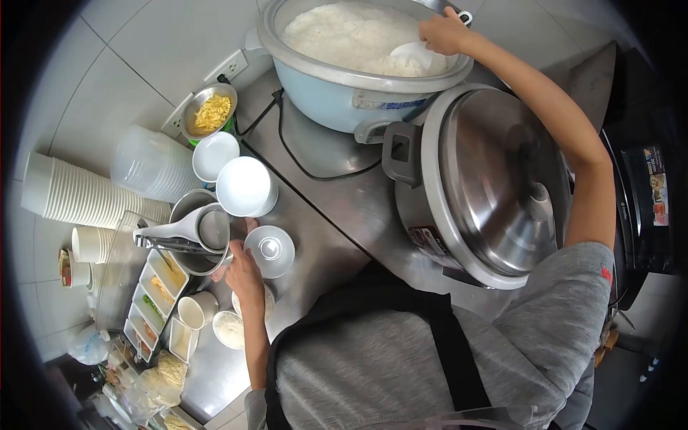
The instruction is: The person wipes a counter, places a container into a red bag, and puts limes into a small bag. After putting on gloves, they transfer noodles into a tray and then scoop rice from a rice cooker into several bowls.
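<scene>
My right hand (443,34) is closed round a white paddle (417,54), whose blade rests in the cooked rice (337,32). The rice fills a light-blue cooker (319,89) with its top open. On the other side, my left hand (244,276) has its fingers against a metal container (196,264) and appears to grip it. A white-handled utensil (175,229) and metal tongs (172,245) lie across that container. Beside the left hand are a white bowl (269,252) and a cup of white contents (229,330).
A large lidded steel cooker (494,186) stands near my right arm. Stacked cups (93,190), stacked bowls (244,188), a bowl of yellow food (212,113) and a tray of toppings (154,301) line the left. A black cord (301,168) crosses the steel counter (301,215).
</scene>
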A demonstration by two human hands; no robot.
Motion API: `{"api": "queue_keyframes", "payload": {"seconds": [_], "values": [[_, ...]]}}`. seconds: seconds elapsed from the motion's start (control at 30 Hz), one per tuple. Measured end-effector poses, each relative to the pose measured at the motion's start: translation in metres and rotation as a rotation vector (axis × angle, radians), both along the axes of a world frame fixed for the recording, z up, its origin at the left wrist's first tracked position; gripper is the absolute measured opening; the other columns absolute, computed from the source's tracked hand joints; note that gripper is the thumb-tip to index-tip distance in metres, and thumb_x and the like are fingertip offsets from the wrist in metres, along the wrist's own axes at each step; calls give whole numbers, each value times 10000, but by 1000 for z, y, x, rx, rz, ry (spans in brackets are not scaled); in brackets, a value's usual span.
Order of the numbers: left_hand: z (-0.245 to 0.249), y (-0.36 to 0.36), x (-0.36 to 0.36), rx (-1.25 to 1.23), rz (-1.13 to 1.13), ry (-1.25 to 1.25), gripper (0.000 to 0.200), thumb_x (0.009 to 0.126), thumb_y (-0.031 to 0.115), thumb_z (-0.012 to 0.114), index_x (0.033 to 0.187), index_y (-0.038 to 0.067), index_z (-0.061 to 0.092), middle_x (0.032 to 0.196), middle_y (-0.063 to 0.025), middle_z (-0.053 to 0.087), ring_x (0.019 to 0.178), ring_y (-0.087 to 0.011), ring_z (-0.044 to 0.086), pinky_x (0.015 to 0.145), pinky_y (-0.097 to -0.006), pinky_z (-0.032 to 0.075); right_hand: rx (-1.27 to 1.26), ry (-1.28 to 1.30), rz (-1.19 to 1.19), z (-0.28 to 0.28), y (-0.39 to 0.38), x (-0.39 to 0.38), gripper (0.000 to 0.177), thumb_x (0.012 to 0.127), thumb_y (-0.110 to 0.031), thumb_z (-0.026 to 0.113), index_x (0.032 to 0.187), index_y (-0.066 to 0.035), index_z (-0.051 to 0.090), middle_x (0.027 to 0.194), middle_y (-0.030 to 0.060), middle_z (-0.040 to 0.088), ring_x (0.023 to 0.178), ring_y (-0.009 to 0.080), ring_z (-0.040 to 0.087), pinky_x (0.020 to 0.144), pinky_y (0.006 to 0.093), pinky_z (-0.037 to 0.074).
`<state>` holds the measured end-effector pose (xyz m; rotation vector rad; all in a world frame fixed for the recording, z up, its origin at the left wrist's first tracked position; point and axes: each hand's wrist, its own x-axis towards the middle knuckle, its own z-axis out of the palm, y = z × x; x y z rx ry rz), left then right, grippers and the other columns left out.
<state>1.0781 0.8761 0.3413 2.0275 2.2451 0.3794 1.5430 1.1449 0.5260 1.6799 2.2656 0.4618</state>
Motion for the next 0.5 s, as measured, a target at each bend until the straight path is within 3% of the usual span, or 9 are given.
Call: {"api": "queue_keyframes", "payload": {"seconds": [0.1,0.2,0.27,0.43,0.5], "values": [[5,5,4,95,-75,-5,169,810,80,548,942,77,442,822,-165,594,704,-346,595,508,-442,437,-135,48,126,5,-2,6,136,768,-198,618,879,-122,628,869,34,637,912,179,560,832,363,253],[8,7,2,141,-117,51,147,806,75,548,919,72,454,802,-147,576,686,-344,590,519,-438,436,-217,156,73,-1,-1,8,169,770,-212,626,911,-120,632,871,22,637,915,184,551,834,351,249],[9,7,-1,143,-147,44,132,795,70,556,890,60,465,796,-150,578,674,-339,590,566,-435,442,-208,181,75,-6,0,5,172,777,-211,621,922,-120,630,879,25,635,919,186,544,835,347,246],[25,5,-7,92,-136,45,139,793,69,574,882,40,471,690,-162,592,635,-329,593,522,-411,426,-175,189,92,-11,-2,6,186,783,-219,619,937,-117,624,920,31,626,926,190,538,848,339,244],[44,10,-17,36,-109,-255,132,808,63,572,909,41,491,657,-138,593,564,-275,589,497,-362,435,-176,209,84,-12,-4,7,186,783,-214,619,940,-114,623,916,31,626,922,191,537,853,339,244]]}}
